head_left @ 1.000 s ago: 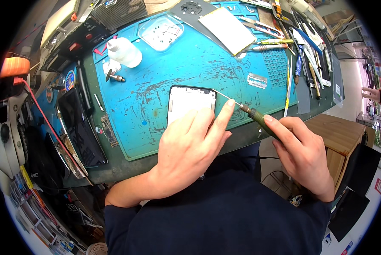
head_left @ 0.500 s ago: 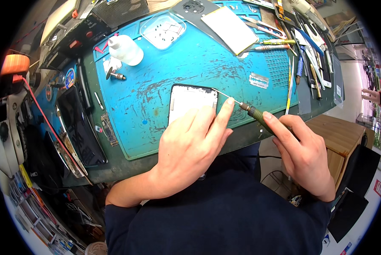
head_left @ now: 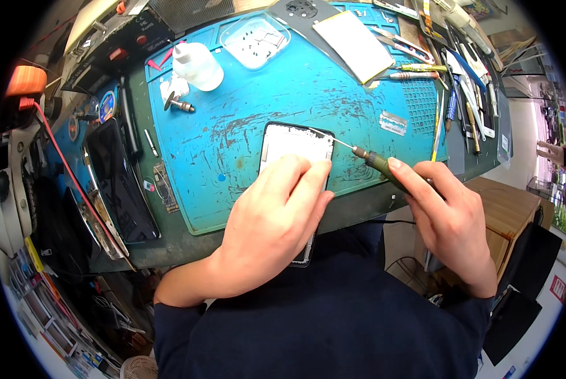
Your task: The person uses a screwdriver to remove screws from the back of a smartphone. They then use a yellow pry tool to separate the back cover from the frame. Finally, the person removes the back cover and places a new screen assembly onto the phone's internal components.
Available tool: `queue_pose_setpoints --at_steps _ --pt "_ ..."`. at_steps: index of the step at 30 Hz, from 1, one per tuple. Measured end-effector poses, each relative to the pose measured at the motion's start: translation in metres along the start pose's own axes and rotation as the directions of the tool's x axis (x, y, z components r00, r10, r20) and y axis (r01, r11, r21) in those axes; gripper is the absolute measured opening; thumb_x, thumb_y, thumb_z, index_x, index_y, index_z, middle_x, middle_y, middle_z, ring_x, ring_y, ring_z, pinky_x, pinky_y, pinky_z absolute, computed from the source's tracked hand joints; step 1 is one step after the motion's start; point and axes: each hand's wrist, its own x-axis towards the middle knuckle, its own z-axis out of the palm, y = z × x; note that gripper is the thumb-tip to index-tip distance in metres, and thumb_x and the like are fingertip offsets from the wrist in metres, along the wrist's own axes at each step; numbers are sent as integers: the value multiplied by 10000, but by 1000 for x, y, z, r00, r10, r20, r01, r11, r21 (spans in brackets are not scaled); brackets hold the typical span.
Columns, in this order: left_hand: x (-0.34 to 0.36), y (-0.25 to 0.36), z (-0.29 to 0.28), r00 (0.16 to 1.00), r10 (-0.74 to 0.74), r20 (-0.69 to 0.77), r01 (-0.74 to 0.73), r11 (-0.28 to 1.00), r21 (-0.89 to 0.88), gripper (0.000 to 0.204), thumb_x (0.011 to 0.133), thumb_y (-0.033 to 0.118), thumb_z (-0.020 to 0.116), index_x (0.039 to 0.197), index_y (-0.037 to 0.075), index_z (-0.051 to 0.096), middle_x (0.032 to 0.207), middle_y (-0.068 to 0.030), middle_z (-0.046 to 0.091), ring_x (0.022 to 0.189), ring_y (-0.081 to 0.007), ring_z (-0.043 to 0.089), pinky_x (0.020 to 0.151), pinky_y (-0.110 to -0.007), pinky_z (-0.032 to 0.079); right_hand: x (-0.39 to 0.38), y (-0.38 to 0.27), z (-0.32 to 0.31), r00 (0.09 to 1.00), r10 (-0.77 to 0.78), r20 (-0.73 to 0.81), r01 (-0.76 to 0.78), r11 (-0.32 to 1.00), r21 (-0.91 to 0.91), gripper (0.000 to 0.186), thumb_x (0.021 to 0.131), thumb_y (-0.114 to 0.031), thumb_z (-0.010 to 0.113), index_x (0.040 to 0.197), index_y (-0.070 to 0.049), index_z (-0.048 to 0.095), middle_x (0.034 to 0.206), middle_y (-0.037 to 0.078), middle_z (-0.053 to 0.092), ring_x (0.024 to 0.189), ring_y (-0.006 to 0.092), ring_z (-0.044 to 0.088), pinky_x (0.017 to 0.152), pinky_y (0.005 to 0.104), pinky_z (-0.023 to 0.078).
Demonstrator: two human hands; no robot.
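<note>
- the phone frame (head_left: 289, 140), pale inside with a black rim, lies near the centre of the view; its far end is over the blue mat (head_left: 232, 183), its six o'clock end reaches past the mat's near edge.
- the left hand (head_left: 261, 218) lies palm down across the frame, fingers bent and pressed together, thumb toward two o'clock; whether it pinches the frame i cannot tell.
- the right hand (head_left: 448, 218), at four o'clock from the frame, pinches the green handle of a thin-shafted tool (head_left: 378, 165) between thumb and fingers.
- the tool's shaft points to ten o'clock, its tip over the frame's one o'clock corner; contact is too small to tell.
- around the frame on the mat: white bottle (head_left: 199, 69) at ten o'clock, clear tray (head_left: 231, 45) of small dark parts at eleven, white rectangular pad (head_left: 354, 47) at one, razor blade (head_left: 393, 123) just above three.
- a dark phone (head_left: 125, 180) lies on the worktop (head_left: 175, 251) a little below nine.
</note>
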Motion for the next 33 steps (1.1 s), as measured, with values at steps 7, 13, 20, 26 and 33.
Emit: queue_pose_setpoints --at_steps 7,13,20,26,33 --pt "-1 -5 -8 997 56 -55 -49 992 114 395 853 13 834 1227 -20 713 1065 -129 640 911 -327 652 777 -408 548 -4 4 -3 1000 10 3 -10 1000 -7 602 837 59 757 1410 -127 744 1054 93 663 778 269 677 659 386 550" --pt "-4 0 -20 970 -235 53 230 833 -504 358 949 55 828 1285 -6 720 1098 -117 751 902 -196 727 742 -317 583 -7 2 -13 995 21 101 -64 895 442 580 940 -154 819 1490 -78 653 1111 137 683 867 316 691 719 398 566" --pt "-9 7 -9 942 -244 232 300 296 -907 248 1070 31 712 1307 -38 683 1264 -143 729 991 -146 724 841 -278 608 -5 -25 24 964 20 265 -249 412 876 475 1085 -311 703 1461 -42 593 1165 175 700 949 327 721 829 389 578" --pt "-33 25 -7 977 -213 -9 112 547 -829 189 981 10 817 1154 -24 748 1145 -97 722 932 -130 732 824 -268 611 -1 -38 50 994 -110 14 55 603 796 368 1047 -310 764 1277 -30 695 979 127 718 822 316 739 729 386 580" --pt "-63 28 8 962 -258 -84 13 351 -936 238 939 -36 844 1140 -21 716 1097 -119 692 961 -155 707 776 -273 601 -15 -67 62 988 -100 -121 156 691 705 309 1018 -281 793 1172 -34 689 911 112 705 729 324 726 613 401 569"
